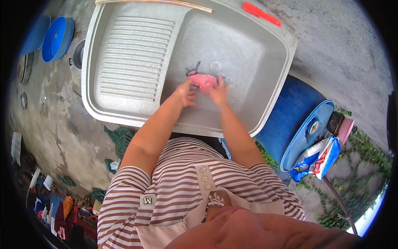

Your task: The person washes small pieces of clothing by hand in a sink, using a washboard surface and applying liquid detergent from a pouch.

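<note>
A small pink ribbed cloth item (pixel 203 81) with dark trim or straps lies bunched on the floor of a grey wash basin (pixel 238 40). At its left end is my left hand (pixel 186 94), its fingertips touching the edge and the other fingers spread; whether they grip is unclear. My right hand (pixel 219 91) grips the right end, thumb on the pink fabric and fingers by the dark trim. A round drain (pixel 215 66) shows just beyond the cloth. The item's near side is partly covered by my right hand.
A ribbed washboard (pixel 136 59) fills the basin's left side. On the far rim lie a red brush-like tool (pixel 261 14) and a narrow strip (pixel 174 2). To the right, a blue drum (pixel 281 112) carries a detergent bag (pixel 317 160). A blue tub (pixel 57 39) stands left.
</note>
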Tool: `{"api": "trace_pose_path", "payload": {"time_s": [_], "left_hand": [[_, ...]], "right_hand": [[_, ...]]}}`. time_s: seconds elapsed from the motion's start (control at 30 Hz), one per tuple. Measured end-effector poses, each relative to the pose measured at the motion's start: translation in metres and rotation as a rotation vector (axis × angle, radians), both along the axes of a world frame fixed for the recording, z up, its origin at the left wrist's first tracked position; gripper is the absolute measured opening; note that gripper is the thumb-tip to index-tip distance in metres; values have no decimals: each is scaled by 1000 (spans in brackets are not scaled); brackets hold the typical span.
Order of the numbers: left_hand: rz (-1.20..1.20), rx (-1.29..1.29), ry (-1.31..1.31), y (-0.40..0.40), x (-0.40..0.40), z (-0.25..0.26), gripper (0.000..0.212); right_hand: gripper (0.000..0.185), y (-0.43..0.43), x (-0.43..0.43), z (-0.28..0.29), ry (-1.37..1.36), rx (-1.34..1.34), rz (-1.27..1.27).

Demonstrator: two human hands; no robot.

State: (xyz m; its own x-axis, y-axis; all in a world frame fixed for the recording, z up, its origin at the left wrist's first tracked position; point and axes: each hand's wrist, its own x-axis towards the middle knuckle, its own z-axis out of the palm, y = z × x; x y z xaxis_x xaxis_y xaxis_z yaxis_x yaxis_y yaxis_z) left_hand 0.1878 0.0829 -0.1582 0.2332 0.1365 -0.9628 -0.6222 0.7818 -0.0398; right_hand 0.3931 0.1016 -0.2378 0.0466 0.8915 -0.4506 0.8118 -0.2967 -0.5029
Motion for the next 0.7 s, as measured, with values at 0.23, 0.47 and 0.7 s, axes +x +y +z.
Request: {"api": "trace_pose_path", "payload": {"time_s": [0.23, 0.47, 0.7], "left_hand": [[213, 134, -275, -14, -30, -34, 44], [94, 299, -30, -1, 25, -22, 42], [-135, 215, 192, 0, -12, 15, 66]], "right_hand": [[39, -50, -119, 178, 407, 348, 504], [25, 33, -58, 75, -50, -18, 254], [50, 63, 77, 8, -135, 142, 52]]}}
